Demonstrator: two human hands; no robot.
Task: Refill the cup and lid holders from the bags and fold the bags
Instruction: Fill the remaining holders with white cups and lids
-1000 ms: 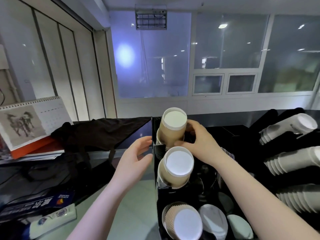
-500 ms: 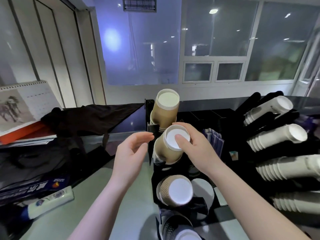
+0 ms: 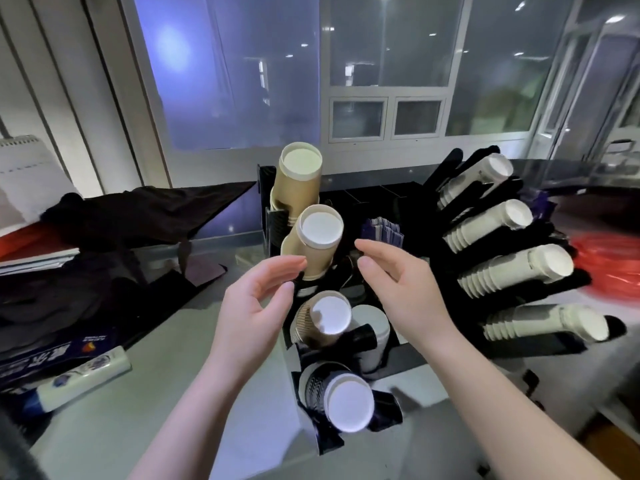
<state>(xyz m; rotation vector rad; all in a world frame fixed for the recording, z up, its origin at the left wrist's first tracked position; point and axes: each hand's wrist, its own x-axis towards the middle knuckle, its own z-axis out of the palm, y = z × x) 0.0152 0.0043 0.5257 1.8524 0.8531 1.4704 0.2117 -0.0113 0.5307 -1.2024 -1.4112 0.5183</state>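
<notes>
A black cup holder [image 3: 266, 202] stands on the counter [image 3: 145, 393] with stacks of paper cups poking out of its slots, bottoms toward the camera: a tan stack at the top [image 3: 298, 181], a second tan stack [image 3: 313, 244] below it, a ribbed brown stack [image 3: 323, 320], and a dark patterned stack [image 3: 337, 398] nearest. To the right a second black rack [image 3: 540, 344] carries four rows of white cups [image 3: 512, 270]. Between the two racks sits a small bunch of dark blue packets [image 3: 382, 232].

Both hands hover in front of the second tan stack, each grip spread and holding nothing. The left hand [image 3: 256, 299] has its fingertips just beside the stack's lower side; whether they touch it I cannot tell. The right hand [image 3: 398, 282] is apart from it on the right.
</notes>
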